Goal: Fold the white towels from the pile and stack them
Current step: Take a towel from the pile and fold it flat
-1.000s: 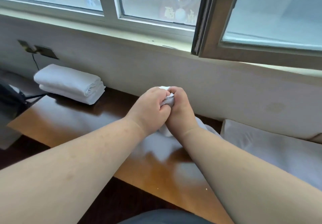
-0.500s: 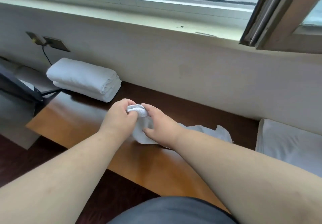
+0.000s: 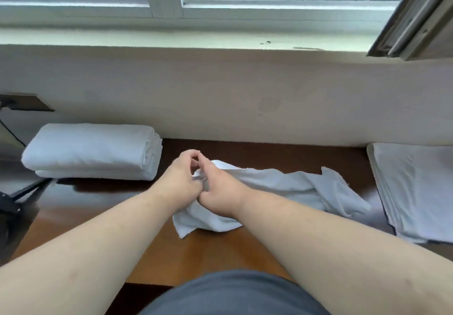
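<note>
Done: two folded towels stacked at my left.
In hand: my left hand and right hand pinch the loose towel by one end.
Left: it lies crumpled, unfolded.

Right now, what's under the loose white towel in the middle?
The brown wooden table lies under the loose white towel. Whatever else sits beneath its bunched folds is covered.
</note>
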`<state>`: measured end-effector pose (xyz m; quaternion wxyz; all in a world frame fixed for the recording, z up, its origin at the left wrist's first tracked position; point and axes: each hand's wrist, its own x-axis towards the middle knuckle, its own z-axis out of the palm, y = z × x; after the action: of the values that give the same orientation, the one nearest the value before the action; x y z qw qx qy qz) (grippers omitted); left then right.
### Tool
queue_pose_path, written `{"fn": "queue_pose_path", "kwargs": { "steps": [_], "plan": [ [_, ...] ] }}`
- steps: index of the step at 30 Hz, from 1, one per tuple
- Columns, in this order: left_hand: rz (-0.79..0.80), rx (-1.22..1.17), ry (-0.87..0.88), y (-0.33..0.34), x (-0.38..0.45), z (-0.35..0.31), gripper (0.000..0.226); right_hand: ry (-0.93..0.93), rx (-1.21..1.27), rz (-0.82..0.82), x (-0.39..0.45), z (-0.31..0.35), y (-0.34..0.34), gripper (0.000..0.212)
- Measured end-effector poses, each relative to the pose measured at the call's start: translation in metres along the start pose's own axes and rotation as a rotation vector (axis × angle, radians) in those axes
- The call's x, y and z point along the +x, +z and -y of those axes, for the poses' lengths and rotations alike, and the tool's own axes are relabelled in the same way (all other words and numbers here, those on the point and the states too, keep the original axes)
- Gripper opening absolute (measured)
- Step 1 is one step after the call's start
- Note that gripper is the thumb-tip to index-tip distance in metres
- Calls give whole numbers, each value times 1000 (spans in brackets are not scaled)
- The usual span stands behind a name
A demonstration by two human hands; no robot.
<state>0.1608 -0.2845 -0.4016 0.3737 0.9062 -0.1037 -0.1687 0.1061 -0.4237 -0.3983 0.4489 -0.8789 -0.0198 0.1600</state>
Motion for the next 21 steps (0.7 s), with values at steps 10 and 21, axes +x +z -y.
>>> {"fn": "queue_pose_path", "kwargs": {
  "steps": [10, 21],
  "plan": [
    [182, 599, 2, -11, 63, 25, 33, 257, -22, -93, -21, -36, -5, 70],
    [291, 897, 178, 83, 47, -40, 52, 873, -15, -454, -139, -192, -68, 55]
  ]
}}
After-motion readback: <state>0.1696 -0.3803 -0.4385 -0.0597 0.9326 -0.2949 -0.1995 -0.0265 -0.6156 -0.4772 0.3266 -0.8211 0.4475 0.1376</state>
